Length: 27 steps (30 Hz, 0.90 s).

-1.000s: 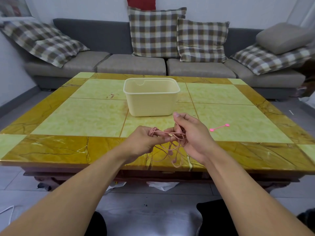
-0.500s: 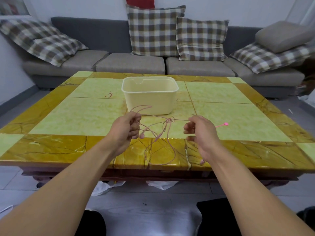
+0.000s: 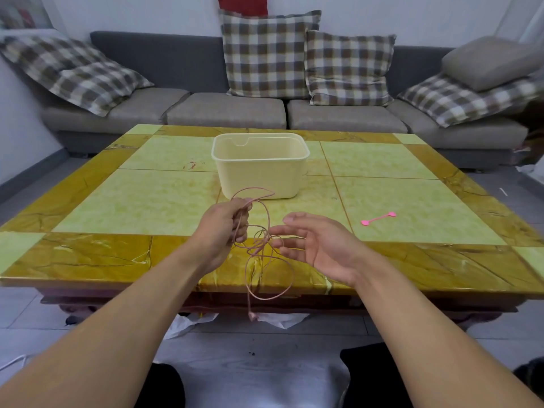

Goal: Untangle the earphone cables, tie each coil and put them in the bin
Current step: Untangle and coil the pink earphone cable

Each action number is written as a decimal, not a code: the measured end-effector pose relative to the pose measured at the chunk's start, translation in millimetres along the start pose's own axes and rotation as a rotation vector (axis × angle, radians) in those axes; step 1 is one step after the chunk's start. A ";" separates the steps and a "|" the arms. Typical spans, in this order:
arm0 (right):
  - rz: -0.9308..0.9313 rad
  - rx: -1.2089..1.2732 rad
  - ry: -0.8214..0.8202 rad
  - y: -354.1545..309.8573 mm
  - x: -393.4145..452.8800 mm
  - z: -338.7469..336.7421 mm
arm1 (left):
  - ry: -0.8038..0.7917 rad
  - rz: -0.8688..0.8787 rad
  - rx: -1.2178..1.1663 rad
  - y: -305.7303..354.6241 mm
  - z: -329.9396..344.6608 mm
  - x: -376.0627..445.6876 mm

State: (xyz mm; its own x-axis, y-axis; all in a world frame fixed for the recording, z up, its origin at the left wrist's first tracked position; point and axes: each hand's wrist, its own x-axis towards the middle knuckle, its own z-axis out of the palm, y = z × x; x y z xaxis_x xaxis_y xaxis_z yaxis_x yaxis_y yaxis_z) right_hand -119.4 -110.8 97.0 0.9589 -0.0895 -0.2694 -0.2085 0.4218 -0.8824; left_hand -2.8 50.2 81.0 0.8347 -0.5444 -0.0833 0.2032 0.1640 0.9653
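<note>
Little looks done: the cream bin [image 3: 259,167], on the bench [image 3: 147,198] at 12 o'clock from the hands, shows nothing inside as far as its walls allow, and the pink tie [image 3: 378,218] lies unused at 2 o'clock. The left hand [image 3: 225,228] clenches the pink earphone cable [image 3: 266,260], thin, looped and knotted, an earbud dangling toward 6 o'clock. The right hand [image 3: 318,245] is released, fingers spread beside the knot. Untangling, coiling, tying and binning remain
</note>
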 end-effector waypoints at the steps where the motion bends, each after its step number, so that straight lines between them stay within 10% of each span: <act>1: 0.009 -0.038 0.007 1.7 1.2 1.3 | -0.002 0.001 -0.004 0.6 0.4 -0.1; 13: -0.062 -0.903 0.238 7.9 1.9 -13.6 | 0.348 0.093 -0.051 14.9 -25.0 7.0; 20: -0.393 -0.501 0.341 -4.9 -0.9 -10.3 | 0.497 -0.020 0.216 2.0 -41.9 14.3; 27: -0.457 0.004 0.633 -13.1 6.0 -24.3 | 1.013 -0.032 0.010 4.6 -71.2 28.1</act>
State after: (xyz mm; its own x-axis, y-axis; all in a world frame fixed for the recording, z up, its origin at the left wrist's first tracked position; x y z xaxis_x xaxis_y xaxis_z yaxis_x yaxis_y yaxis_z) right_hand -115.6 -138.8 97.6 0.6567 -0.7526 -0.0493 0.1827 0.2222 -0.9577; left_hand 58.0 94.2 65.4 0.8714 0.4061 -0.2751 0.2323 0.1523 0.9606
